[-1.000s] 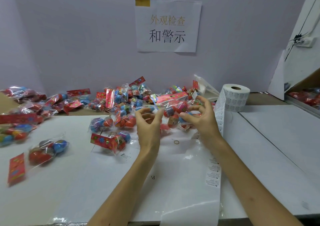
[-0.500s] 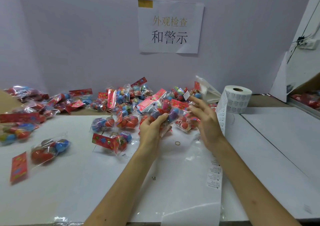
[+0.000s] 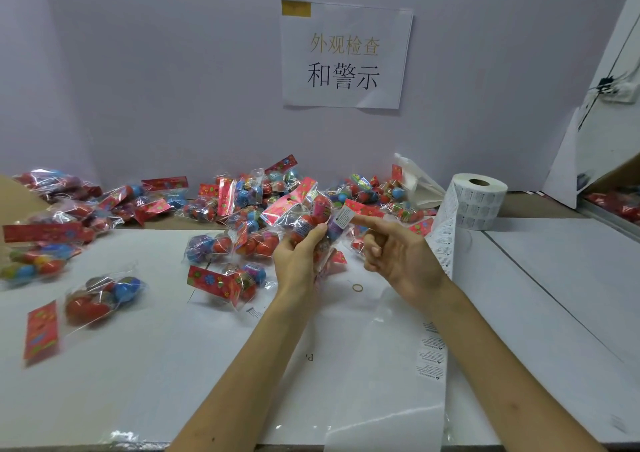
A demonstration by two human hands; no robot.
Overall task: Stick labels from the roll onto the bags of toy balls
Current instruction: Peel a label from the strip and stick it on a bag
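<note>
The head view looks down on a white tabletop (image 3: 554, 295) set against a pale lilac wall (image 3: 173, 88). A paper sign (image 3: 346, 56) with printed Chinese characters and a yellow strip at its top left corner is fixed to the wall. At the far right a white panel leans in, with a wall socket (image 3: 620, 91) and a dark cable above it. A brown cardboard edge (image 3: 20, 202) shows at the far left. A small ring-shaped rubber band (image 3: 357, 287) lies on the tabletop between the forearms.

A heap of bags (image 3: 249, 195) runs along the back of the tabletop, and more lie loose to the left. One near bag (image 3: 100, 295) sits apart from the heap. Each is clear crinkled plastic holding red, blue and patterned balls, topped by a red flowered card.

The roll of labels (image 3: 479, 200) stands on end at the right rear. Its white strip (image 3: 431, 351) trails toward the front edge and carries small printed labels.

The left hand (image 3: 298, 261) grips a held bag (image 3: 304, 209) above the tabletop, its card end tilted up to the left. The right hand (image 3: 398, 254) has its forefinger out straight, with the other fingers curled in holding nothing. A white label (image 3: 343, 216) sits at that fingertip, against the held bag.
</note>
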